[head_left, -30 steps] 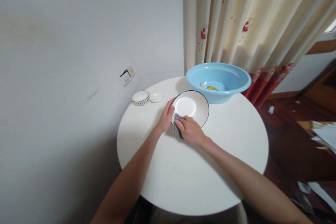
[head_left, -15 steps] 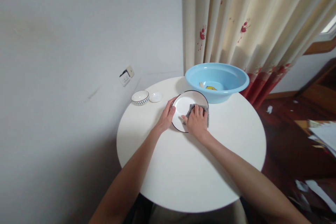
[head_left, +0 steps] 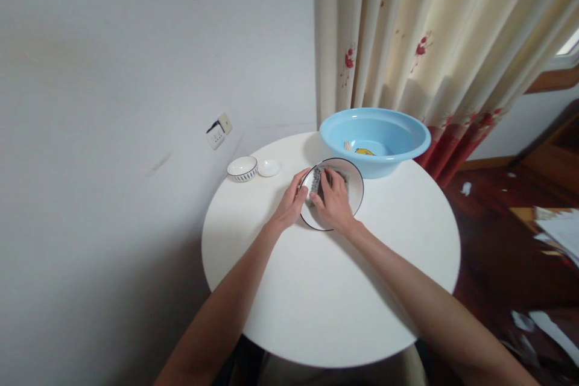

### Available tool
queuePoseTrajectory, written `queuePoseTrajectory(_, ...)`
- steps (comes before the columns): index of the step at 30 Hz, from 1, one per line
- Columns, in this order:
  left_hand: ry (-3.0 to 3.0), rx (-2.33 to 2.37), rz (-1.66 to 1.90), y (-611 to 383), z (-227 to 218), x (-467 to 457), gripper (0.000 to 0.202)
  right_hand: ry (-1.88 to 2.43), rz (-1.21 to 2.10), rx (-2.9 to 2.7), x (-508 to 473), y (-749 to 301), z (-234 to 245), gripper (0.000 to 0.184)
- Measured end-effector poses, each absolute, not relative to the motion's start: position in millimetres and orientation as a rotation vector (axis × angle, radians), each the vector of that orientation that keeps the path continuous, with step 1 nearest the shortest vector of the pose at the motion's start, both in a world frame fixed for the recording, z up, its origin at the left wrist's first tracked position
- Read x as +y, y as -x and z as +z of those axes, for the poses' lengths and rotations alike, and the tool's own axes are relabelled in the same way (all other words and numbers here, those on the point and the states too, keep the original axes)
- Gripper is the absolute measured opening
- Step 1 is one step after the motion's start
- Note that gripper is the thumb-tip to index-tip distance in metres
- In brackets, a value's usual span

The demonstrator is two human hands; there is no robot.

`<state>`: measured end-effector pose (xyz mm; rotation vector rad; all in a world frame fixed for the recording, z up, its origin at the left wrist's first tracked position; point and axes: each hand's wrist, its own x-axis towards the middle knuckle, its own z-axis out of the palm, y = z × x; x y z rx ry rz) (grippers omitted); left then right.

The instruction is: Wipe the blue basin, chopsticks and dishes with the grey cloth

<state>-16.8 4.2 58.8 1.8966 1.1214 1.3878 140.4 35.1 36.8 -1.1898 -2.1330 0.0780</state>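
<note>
On the white tabletop (head_left: pixel 271 289), the shallow dish (head_left: pixel 355 202) looks stiff, smooth and probably breakable, best held by its edge, where the left hand (head_left: pixel 291 204) keeps a clamped grip while the right hand (head_left: pixel 335 200) bunches a soft-looking grey cloth (head_left: pixel 315 180) inside.

Cloth (head_left: pixel 315 181) on plate (head_left: pixel 356 194), basin (head_left: pixel 384 166) behind

Soft light, wall (head_left: pixel 136 151) shadowed low, floor (head_left: pixel 491 241) dim, blurred
</note>
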Motion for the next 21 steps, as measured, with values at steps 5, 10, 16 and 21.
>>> queuePoseTrajectory(5, -1.877, 1.144, 1.404, 18.7, 56.1, 5.3, 0.06, 0.874, 0.115, -2.347, 30.0, -144.6, 46.8, 0.053)
queuePoseTrajectory(10, -1.868, 1.172, 1.399, 24.8, 54.0, 6.1, 0.058, 0.775, 0.18, -2.517, 19.5, -147.8, 56.6, 0.04)
queuePoseTrajectory(16, -1.804, 1.194, 1.433, 26.5, 49.7, 9.1, 0.06, 0.962, 0.239, -2.586, 10.5, -150.4, 57.1, 0.047)
queuePoseTrajectory(21, -1.777, 1.164, 1.433, 32.6, 45.1, 14.3, 0.058, 0.835, 0.295, -2.572, 8.5, -154.0, 42.2, 0.045)
